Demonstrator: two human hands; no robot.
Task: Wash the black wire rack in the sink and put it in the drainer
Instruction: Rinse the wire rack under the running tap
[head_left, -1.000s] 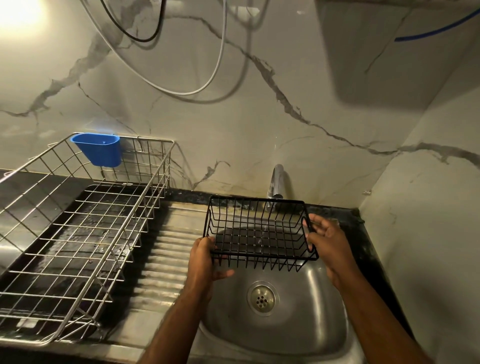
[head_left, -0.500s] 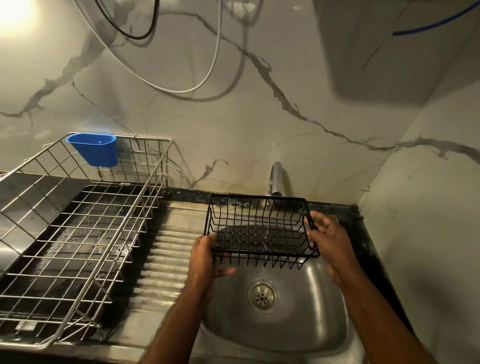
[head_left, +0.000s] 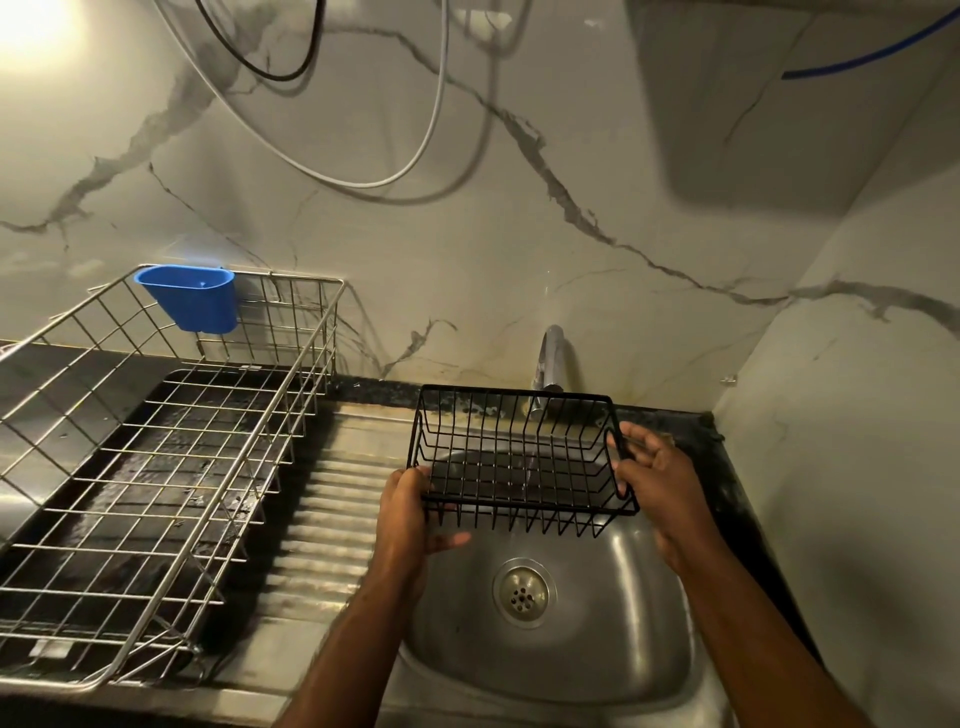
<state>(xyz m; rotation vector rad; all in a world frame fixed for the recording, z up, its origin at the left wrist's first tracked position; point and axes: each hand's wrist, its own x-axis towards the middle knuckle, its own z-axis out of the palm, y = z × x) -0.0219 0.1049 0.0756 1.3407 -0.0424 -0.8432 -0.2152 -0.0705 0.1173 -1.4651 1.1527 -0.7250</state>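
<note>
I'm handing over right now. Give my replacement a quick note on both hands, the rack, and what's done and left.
Left hand grips the black wire rack at its near-left corner; right hand holds its right end.
Rack is held above the sink, under the tap.
Drainer sits to the left of the sink, with a blue cup hung on its back rim.
Left: finish rinsing, then put the rack in the drainer.

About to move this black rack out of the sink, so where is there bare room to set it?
The drainer floor is bare from the blue cup on its back rim to the near rim. The ribbed draining board between drainer and sink is bare too. Both hands hold the black wire rack under the tap.
</note>
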